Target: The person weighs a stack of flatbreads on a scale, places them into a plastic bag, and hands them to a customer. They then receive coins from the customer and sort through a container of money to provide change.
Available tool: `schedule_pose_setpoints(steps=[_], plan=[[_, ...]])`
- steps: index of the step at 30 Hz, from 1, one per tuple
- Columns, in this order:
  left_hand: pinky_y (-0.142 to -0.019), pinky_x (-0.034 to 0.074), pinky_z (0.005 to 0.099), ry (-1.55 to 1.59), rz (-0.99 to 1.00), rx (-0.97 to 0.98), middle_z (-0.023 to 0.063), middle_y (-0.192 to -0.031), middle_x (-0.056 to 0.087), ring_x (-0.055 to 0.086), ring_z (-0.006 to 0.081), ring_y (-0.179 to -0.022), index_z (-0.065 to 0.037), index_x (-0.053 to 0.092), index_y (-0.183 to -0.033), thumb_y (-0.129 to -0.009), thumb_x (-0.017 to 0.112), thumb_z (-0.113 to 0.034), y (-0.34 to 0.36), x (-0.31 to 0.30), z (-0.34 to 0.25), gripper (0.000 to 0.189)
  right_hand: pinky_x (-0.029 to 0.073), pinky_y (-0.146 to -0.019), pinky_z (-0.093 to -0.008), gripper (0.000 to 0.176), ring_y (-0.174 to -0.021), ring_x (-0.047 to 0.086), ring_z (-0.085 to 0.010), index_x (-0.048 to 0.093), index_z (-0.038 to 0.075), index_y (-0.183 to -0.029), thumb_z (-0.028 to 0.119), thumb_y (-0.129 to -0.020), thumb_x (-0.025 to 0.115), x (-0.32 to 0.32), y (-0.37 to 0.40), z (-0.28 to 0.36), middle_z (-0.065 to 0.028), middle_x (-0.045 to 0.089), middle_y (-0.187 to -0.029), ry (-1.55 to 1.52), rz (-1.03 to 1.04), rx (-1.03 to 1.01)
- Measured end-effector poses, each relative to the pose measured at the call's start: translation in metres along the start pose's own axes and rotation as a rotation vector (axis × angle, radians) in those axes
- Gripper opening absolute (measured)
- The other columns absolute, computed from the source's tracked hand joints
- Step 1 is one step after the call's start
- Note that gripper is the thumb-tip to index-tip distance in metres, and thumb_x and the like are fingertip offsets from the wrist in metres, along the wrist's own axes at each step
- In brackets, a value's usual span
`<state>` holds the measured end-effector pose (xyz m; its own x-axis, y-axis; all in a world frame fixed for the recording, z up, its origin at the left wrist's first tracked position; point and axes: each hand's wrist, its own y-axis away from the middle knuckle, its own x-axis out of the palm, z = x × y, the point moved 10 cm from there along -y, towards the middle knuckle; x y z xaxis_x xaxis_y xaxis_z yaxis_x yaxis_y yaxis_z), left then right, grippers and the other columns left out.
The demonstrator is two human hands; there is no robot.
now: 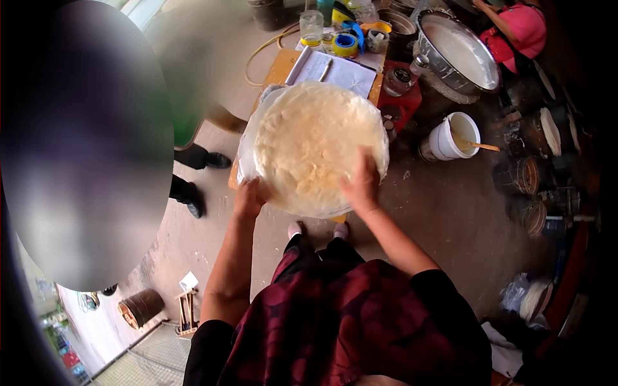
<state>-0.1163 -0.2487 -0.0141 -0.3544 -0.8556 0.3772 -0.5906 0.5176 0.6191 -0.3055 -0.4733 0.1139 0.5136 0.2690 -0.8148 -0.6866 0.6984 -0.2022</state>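
Note:
A large round cream-coloured slab [309,138] with a lumpy, slightly shiny top lies in front of me on the work table. White, partly see-through wrapping [246,145] shows around its edge. At the near left rim, my left hand [250,196] is closed on the edge, its lower fingers hidden under the slab. My right hand [364,183] rests over the near right part of the top, thumb apart from the other fingers, whose tips are smeared by motion.
Behind the slab are an open notebook [339,72] with a pen, blue-yellow tape [346,44] and a glass jar [311,27]. To the right stand a white bucket [445,143] and a large metal basin [430,38]. A person in pink [523,29] works beyond. Dark shoes [192,202] show left.

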Motion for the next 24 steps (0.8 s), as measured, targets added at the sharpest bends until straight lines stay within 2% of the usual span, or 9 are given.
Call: schedule_pose_setpoints(steps=[1,2,6,10,13,17,19,22,24], plan=[[-0.076,0.05,0.0456,-0.06,-0.063,-0.032,0.011,-0.121,0.047,0.053,0.0302,-0.105,-0.014,0.03,-0.131,-0.084,0.045,-0.008,0.002,-0.008,0.007,0.05,0.028,-0.095,-0.0514,0.089,-0.123,0.03,-0.0381,0.024,0.009,-0.134,0.027,-0.063,0.074,0.028,0.008,0.034,-0.0219,0.025,-0.136,-0.202,0.127,-0.182],[-0.068,0.051,0.0361,-0.219,-0.163,0.077,0.0091,-0.104,0.057,0.059,0.0235,-0.09,-0.009,0.047,-0.118,-0.084,0.052,-0.02,0.028,0.007,-0.014,0.036,0.027,-0.096,-0.0512,0.091,-0.123,0.029,-0.0394,0.025,0.009,-0.134,0.029,-0.061,0.074,0.045,0.021,0.064,-0.0229,0.025,-0.136,-0.118,0.232,-0.217],[-0.058,0.049,0.03,-0.508,-0.319,0.216,0.004,-0.075,0.06,0.058,0.016,-0.066,-0.001,0.059,-0.094,-0.086,0.052,-0.018,0.029,-0.007,-0.032,0.02,0.023,-0.097,-0.0539,0.092,-0.126,0.023,-0.0406,0.026,0.01,-0.134,0.032,-0.059,0.074,0.09,0.049,0.101,-0.0224,0.023,-0.137,0.165,0.448,-0.284],[-0.058,0.049,0.0292,-0.091,0.052,0.12,0.0027,-0.075,0.058,0.057,0.0149,-0.063,-0.004,0.058,-0.089,-0.085,0.052,-0.016,0.023,0.014,-0.019,0.014,0.028,-0.098,-0.0482,0.08,-0.124,0.027,-0.0379,0.03,0.011,-0.132,0.024,-0.065,0.071,0.087,0.052,0.097,-0.0204,0.028,-0.134,0.202,0.43,-0.342],[-0.056,0.049,0.0296,0.144,0.035,0.065,0.0024,-0.076,0.058,0.056,0.0148,-0.062,-0.006,0.057,-0.086,-0.084,0.051,-0.014,0.018,0.008,-0.003,0.01,0.038,-0.09,-0.0429,0.065,-0.115,0.041,-0.0342,0.039,0.009,-0.123,0.019,-0.066,0.068,0.073,0.052,0.099,-0.0175,0.041,-0.124,0.046,0.545,-0.334],[-0.056,0.049,0.0297,0.213,0.144,0.018,0.0014,-0.078,0.057,0.057,0.0145,-0.065,-0.008,0.056,-0.089,-0.082,0.052,-0.011,-0.003,0.006,0.019,0.009,0.044,-0.079,-0.0401,0.043,-0.099,0.051,-0.0319,0.05,0.006,-0.105,0.02,-0.068,0.066,0.085,0.054,0.077,-0.014,0.052,-0.107,0.319,0.711,-0.317],[-0.056,0.049,0.0303,0.239,0.353,0.034,0.0017,-0.079,0.057,0.057,0.0148,-0.066,-0.008,0.055,-0.091,-0.081,0.052,-0.01,-0.001,0.017,0.016,0.01,0.044,-0.079,-0.0401,0.041,-0.097,0.052,-0.0319,0.051,0.005,-0.102,0.022,-0.068,0.067,0.063,0.043,0.094,-0.0141,0.052,-0.105,0.148,0.465,-0.293],[-0.057,0.05,0.0309,0.269,0.067,-0.021,0.0022,-0.079,0.058,0.058,0.0158,-0.068,-0.008,0.055,-0.091,-0.08,0.053,-0.008,0.026,0.024,0.007,0.011,0.044,-0.076,-0.0421,0.039,-0.092,0.053,-0.0326,0.051,0.005,-0.096,0.026,-0.068,0.067,0.053,0.035,0.115,-0.0133,0.053,-0.099,0.052,0.182,-0.259],[-0.062,0.051,0.0313,0.249,0.138,-0.041,0.0013,-0.081,0.057,0.058,0.0153,-0.07,-0.008,0.054,-0.089,-0.081,0.051,-0.007,0.028,0.032,0.006,0.009,0.045,-0.073,-0.0431,0.037,-0.089,0.054,-0.0328,0.051,0.005,-0.093,0.027,-0.068,0.067,0.052,0.028,0.124,-0.0127,0.053,-0.097,0.054,0.101,-0.275]])
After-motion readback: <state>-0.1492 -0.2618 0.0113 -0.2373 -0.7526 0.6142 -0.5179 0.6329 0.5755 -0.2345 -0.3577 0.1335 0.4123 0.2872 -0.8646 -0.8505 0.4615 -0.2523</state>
